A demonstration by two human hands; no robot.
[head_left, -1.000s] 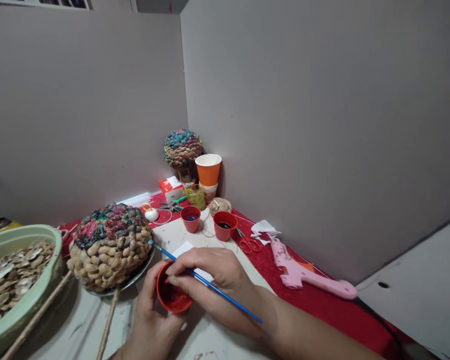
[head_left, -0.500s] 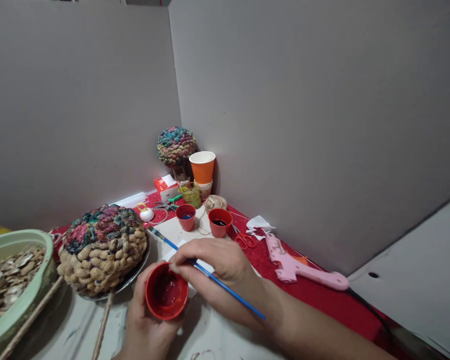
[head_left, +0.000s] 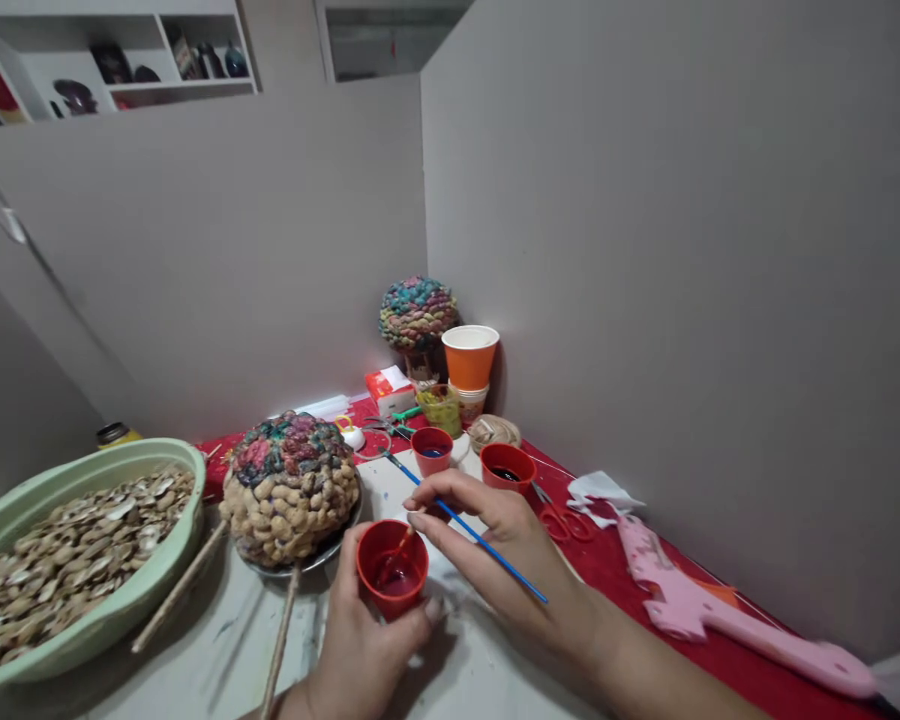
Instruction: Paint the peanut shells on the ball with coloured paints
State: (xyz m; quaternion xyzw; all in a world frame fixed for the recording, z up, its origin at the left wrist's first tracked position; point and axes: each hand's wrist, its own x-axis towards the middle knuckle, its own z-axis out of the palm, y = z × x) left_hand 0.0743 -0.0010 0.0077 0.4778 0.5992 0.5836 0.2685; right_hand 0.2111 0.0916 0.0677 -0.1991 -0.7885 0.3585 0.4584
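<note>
My left hand (head_left: pixel 371 635) is wrapped round a small red cup (head_left: pixel 392 598) with reddish liquid inside. Above the cup's right rim, my right hand (head_left: pixel 495 530) has its thumb and index finger pinched on a thin stick whose lower end is in the cup. A blue paintbrush (head_left: pixel 514 570) also lies across that hand, its bristles pointing up and left. Left of the hands, a peanut-shell dome (head_left: pixel 289 500) rests in a metal bowl, its top painted pink, green and dark blue. Two more red cups, one with blue liquid (head_left: pixel 432 452) and one with dark liquid (head_left: pixel 507 472), stand beyond.
A green basin (head_left: pixel 195 500) of shells is at the left. Two twine-wrapped sticks (head_left: pixel 281 635) project toward me. Red scissors (head_left: pixel 566 522), tissue (head_left: pixel 604 490) and a pink glue gun (head_left: pixel 742 615) lie right. Behind stand orange cups (head_left: pixel 470 360) and a painted shell tree (head_left: pixel 418 315).
The view has shifted up and left, showing shelves and more of the basin. A stick now shows dipping into the held cup. Both hands stay close together at that cup.
</note>
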